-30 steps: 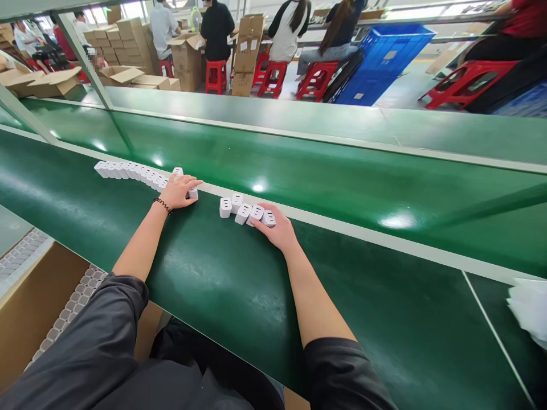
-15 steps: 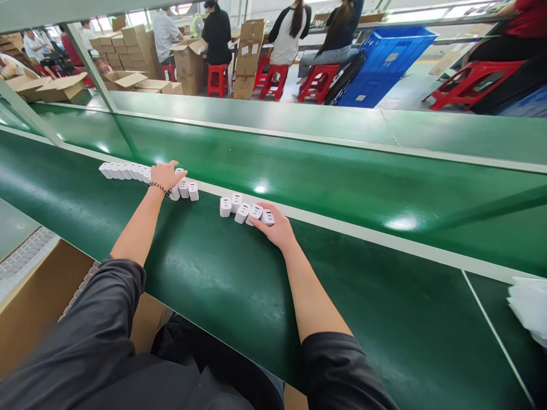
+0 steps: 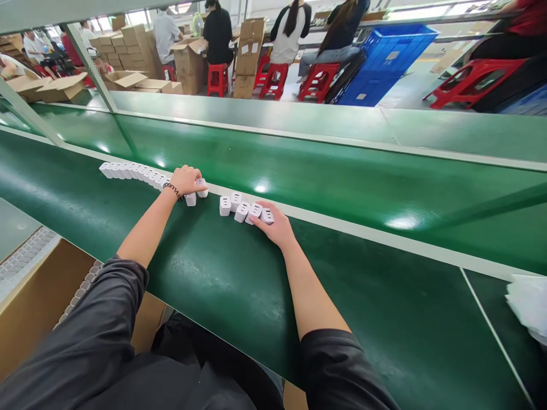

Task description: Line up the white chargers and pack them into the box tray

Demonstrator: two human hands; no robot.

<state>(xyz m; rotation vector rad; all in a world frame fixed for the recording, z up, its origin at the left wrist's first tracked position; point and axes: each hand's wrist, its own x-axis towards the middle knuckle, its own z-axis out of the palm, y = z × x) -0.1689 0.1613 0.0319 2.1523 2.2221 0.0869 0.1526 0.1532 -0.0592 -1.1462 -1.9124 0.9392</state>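
A long row of small white chargers (image 3: pixel 128 171) lies along the far edge of the green conveyor belt (image 3: pixel 222 273). My left hand (image 3: pixel 186 179), with a black band on the wrist, curls over the right end of that row, its fingers closed on a charger (image 3: pixel 201 187). A separate cluster of several white chargers (image 3: pixel 243 210) sits to the right. My right hand (image 3: pixel 276 228) rests on the belt with its fingers lying against the right end of this cluster.
A white strip (image 3: pixel 363 233) borders the belt, with a second green belt (image 3: pixel 342 171) beyond. A cardboard box (image 3: pixel 29 302) with foam trays stands at lower left. White material (image 3: pixel 527 304) lies at the right edge. Other people sit on red stools (image 3: pixel 273 77) among cartons and blue crates (image 3: pixel 384 57).
My left hand has slid right along the row, from near the row's middle to its right end, pushing the end chargers closer to the cluster. My right hand has stayed put.
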